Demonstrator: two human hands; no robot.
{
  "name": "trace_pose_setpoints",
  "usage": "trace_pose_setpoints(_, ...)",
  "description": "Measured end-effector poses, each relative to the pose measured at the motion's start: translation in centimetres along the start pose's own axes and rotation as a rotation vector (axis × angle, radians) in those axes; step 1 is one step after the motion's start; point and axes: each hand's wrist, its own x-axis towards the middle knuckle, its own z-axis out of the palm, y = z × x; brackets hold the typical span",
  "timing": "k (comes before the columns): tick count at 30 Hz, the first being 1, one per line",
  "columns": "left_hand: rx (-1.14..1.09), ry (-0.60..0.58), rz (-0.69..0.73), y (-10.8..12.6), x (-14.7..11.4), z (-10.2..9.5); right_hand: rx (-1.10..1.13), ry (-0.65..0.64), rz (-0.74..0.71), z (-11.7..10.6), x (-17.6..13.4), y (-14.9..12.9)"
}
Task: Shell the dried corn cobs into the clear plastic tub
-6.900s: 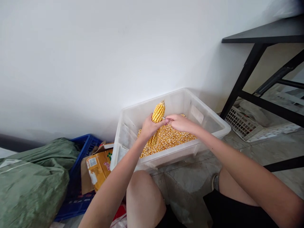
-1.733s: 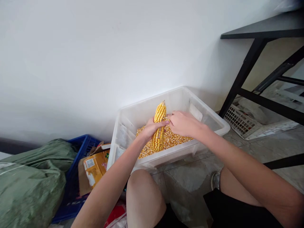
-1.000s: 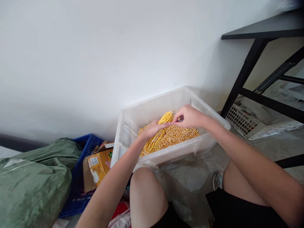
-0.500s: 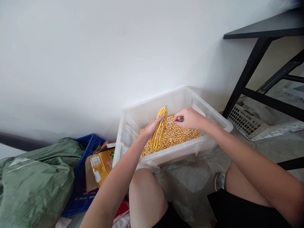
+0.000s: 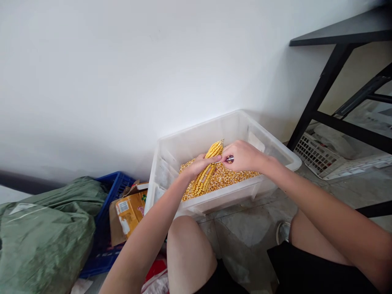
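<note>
My left hand (image 5: 199, 165) is closed around a yellow corn cob (image 5: 202, 182), which slants over a white plastic bin (image 5: 220, 202). Bare strips show between some of its kernel rows. In my right hand (image 5: 243, 156) is a slim screwdriver-like tool (image 5: 230, 159), its thin metal shaft pointing left at the cob. The tip is hidden near my left thumb, so I cannot tell how deep it sits. Loose corn kernels (image 5: 232, 176) cover the bin's bottom beneath both hands.
To the left are a blue crate (image 5: 102, 255), a green cloth bag (image 5: 45, 241) and an orange cardboard box (image 5: 131, 214). A black-legged table (image 5: 324, 81) stands at right, with a white basket (image 5: 318, 155) under it. The white wall (image 5: 153, 73) rises behind the bin.
My right hand has moved slightly left, bringing the tool against the cob. The cob has tilted further, its tip shifting right, and my left thumb now lies across it.
</note>
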Motion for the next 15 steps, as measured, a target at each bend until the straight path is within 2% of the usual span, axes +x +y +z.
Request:
trace_pose_setpoints(9,0.100,-0.089,0.018,0.6,-0.7,0.2,0.270,-0.037,0.066,-0.2,-0.1,1.2)
trace_pose_setpoints(15,0.108,-0.127,-0.022,0.6,-0.9,0.3,0.300,-0.056,0.057,-0.4,0.2,1.1)
